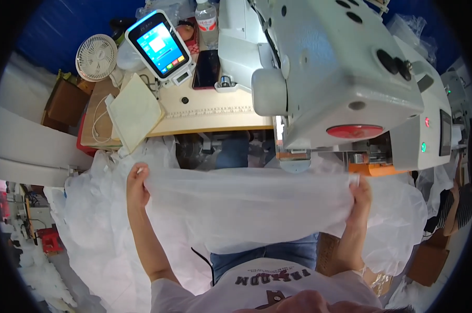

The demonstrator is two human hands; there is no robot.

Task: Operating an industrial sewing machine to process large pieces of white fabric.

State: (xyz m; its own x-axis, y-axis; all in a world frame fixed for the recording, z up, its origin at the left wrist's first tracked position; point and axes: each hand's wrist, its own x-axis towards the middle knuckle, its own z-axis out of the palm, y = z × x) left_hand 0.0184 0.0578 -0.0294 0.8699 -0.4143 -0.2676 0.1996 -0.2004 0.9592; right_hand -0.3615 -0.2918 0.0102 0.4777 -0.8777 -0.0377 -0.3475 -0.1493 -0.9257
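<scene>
A sheer white fabric (246, 195) is stretched between my two hands, over my lap and in front of the sewing machine (345, 73). My left hand (138, 185) is closed on the fabric's left end, below the table edge. At the other end, my right hand (360, 192) pinches the fabric close under the machine's orange part (374, 169). A small white piece (354, 179) shows at the right fingertips; what it is I cannot make out. More of the sheer cloth lies heaped to both sides of me.
On the table (215, 124) are a lit touch screen (160, 44), a phone (206, 69), a bottle (207, 26) and a pale square pad (135, 112). A white fan (96, 57) stands at the far left. Cardboard boxes (428, 263) sit low at the right, near another person's arm (451, 208).
</scene>
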